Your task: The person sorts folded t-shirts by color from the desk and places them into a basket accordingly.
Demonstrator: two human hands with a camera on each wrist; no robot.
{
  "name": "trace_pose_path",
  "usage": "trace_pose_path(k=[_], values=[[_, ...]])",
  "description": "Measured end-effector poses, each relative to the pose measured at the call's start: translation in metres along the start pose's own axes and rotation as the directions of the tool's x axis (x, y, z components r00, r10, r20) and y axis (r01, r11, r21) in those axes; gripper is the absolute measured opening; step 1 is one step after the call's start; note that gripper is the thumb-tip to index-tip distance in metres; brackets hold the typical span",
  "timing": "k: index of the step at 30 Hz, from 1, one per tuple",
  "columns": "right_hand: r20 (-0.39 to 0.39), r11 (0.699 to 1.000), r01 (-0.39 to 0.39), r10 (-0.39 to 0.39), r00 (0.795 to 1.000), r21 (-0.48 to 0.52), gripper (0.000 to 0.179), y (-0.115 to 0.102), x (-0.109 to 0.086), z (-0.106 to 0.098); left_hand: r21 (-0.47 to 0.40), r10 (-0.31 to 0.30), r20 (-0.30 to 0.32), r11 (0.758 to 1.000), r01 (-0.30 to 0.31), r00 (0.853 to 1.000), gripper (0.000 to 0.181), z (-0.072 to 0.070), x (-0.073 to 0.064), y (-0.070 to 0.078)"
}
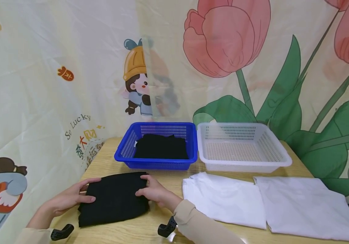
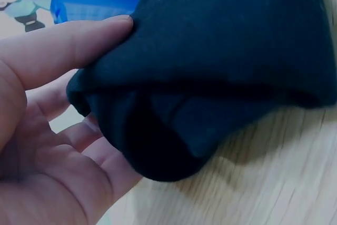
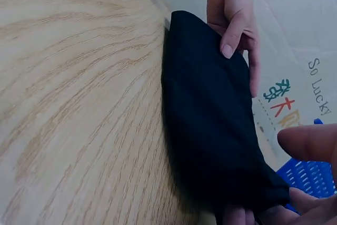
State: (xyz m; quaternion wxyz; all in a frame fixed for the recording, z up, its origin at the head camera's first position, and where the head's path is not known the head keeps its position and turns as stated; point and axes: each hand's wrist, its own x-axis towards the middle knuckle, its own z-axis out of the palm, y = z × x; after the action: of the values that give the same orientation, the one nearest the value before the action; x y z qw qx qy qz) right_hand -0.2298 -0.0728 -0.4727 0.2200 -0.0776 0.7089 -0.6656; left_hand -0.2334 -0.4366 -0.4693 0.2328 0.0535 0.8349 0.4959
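A folded black garment (image 1: 114, 200) lies in front of me at the left of the table, its open folded edge showing in the left wrist view. My left hand (image 1: 62, 200) grips its left side, thumb (image 2: 79, 46) on top and other fingers underneath. At the opposite side, my right hand (image 1: 159, 193) holds the right edge, with some fingertips (image 3: 237, 215) tucked at the cloth in the right wrist view. Behind the garment stands a blue basket (image 1: 156, 162) with folded black cloth (image 1: 160, 147) inside.
To the right of the blue basket, touching or nearly touching it, is a white basket (image 1: 244, 164). Two folded white garments, one (image 1: 223, 200) beside the other (image 1: 311, 206), lie at the right of the wooden table (image 1: 168, 181). A printed curtain (image 1: 95, 51) hangs behind.
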Motion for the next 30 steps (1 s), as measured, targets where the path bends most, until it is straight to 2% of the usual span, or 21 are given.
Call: trace_pose_path(k=[2, 5, 10, 15, 19, 22, 27, 30], values=[[-0.043, 1.000, -0.004, 0.003, 0.999, -0.018, 0.069, -0.001, 0.001, 0.000, -0.004, 0.006, 0.001, 1.000, -0.006, 1.000, 0.086, 0.002, 0.001, 0.001], [-0.058, 0.997, -0.025, 0.030, 0.998, 0.075, 0.070, 0.001, 0.005, -0.002, -0.015, 0.022, 0.010, 1.000, -0.022, 1.000, 0.085, 0.007, 0.004, 0.002], [-0.026, 0.960, -0.067, 0.077, 0.997, 0.273, 0.072, 0.007, 0.009, -0.006, -0.058, 0.051, 0.032, 0.997, -0.049, 0.998, 0.082, 0.014, 0.009, 0.005], [0.013, 0.950, -0.057, 0.056, 0.998, 0.307, 0.071, 0.008, 0.011, -0.012, -0.062, 0.050, 0.028, 0.997, -0.048, 0.998, 0.079, 0.017, 0.011, 0.008], [0.080, 0.954, -0.093, 0.073, 0.994, 0.287, 0.069, 0.009, 0.010, -0.022, -0.088, 0.030, 0.060, 0.996, -0.025, 0.998, 0.078, 0.022, 0.016, 0.012], [0.095, 0.969, -0.103, 0.083, 0.992, 0.223, 0.066, 0.009, 0.009, -0.030, -0.108, 0.032, 0.076, 0.994, -0.024, 0.997, 0.078, 0.029, 0.022, 0.016], [0.111, 0.996, -0.053, 0.045, 0.993, 0.075, 0.064, 0.011, 0.006, -0.038, -0.098, 0.077, 0.049, 0.993, -0.072, 0.996, 0.083, 0.038, 0.024, 0.018], [0.104, 1.000, -0.021, 0.021, 0.994, 0.000, 0.064, 0.015, 0.004, -0.039, -0.130, 0.124, 0.063, 0.985, -0.115, 0.990, 0.086, 0.044, 0.023, 0.017]])
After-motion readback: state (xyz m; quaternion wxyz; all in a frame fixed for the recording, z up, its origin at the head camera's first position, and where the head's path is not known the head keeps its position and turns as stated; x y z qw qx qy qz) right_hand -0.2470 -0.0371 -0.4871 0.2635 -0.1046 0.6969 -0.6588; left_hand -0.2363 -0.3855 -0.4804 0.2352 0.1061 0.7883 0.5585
